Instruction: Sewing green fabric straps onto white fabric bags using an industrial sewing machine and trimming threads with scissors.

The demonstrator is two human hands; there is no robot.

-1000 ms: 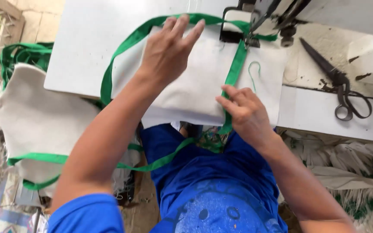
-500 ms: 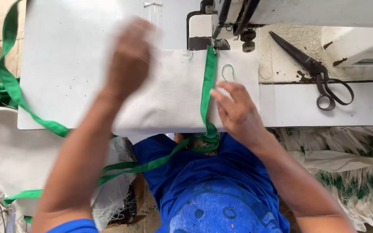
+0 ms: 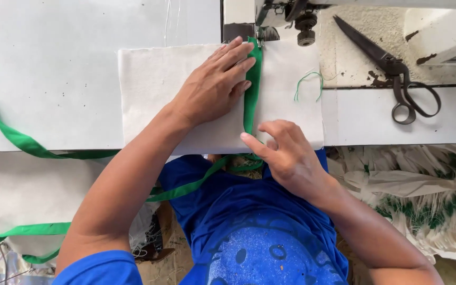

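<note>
Hands work flat on the white cloth: the left hand lies open, pinning the green strap by the needle, while the right hand, loosely curled, fingertips its lower end straight.

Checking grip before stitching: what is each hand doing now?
Left hand: open, flat on white cloth beside green strap.
Right hand: loosely curled, forefinger pressing strap.

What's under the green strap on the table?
The green strap lies on a white cloth, pressed flat by the left hand with the right hand near its lower end. What's beneath the cloth is hidden.
</note>
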